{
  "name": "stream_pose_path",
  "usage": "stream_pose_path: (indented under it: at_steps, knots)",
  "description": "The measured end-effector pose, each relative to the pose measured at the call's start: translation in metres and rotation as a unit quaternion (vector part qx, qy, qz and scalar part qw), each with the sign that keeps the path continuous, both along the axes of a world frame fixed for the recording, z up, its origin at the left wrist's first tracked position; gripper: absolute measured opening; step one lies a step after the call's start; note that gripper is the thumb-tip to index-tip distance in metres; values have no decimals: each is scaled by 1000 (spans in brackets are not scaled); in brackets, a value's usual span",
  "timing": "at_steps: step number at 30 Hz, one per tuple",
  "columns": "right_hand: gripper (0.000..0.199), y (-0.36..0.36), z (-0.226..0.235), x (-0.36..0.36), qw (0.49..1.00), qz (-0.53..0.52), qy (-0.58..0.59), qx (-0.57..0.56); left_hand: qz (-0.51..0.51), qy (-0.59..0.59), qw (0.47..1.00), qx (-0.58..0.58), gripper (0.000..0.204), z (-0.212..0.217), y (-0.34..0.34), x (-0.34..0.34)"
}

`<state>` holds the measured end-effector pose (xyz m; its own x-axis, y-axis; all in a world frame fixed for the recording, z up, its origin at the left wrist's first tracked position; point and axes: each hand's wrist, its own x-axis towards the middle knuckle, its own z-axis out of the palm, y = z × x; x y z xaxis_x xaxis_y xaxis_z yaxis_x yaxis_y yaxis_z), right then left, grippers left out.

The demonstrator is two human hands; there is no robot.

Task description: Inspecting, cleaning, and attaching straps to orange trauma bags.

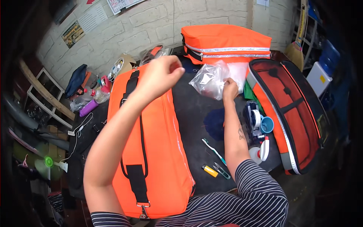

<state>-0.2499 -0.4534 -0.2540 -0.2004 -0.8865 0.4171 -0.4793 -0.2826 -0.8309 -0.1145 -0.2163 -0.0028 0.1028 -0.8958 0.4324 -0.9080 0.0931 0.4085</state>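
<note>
My left hand (pixel 160 73) is raised over the far end of a long orange bag (pixel 160 151) with black straps and metal clips. Its fingers are curled in toward the palm, and what they hold, if anything, is hidden. My right arm reaches forward across the dark table. At its end my right hand (pixel 230 90) is closed on a crumpled clear plastic bag (pixel 211 81), which lies in front of a second, closed orange bag (pixel 227 39) with reflective strips. To the right of that hand an opened orange and black bag (pixel 281 106) stands tilted, showing its mesh-covered inside.
Near my right forearm lie a toothbrush (pixel 214 152), a yellow lighter (pixel 210 171) and small thread snips (pixel 221 171). Beyond it stand a tape dispenser (pixel 252 117), a light-blue cup (pixel 267 124) and a spray bottle (pixel 261 151). A purple bottle (pixel 88 108) lies at the left edge.
</note>
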Motion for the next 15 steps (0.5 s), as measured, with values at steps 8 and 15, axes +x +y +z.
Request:
stream_pose_path:
  at_steps: [8, 15]
  knots:
    - [13, 39, 31, -3, 965, 163, -162, -129, 19, -78, 997, 20, 48, -142, -121, -38]
    - [19, 61, 3, 18, 899, 131, -396, -134, 53, 94, 994, -21, 10, -174, -167, -61]
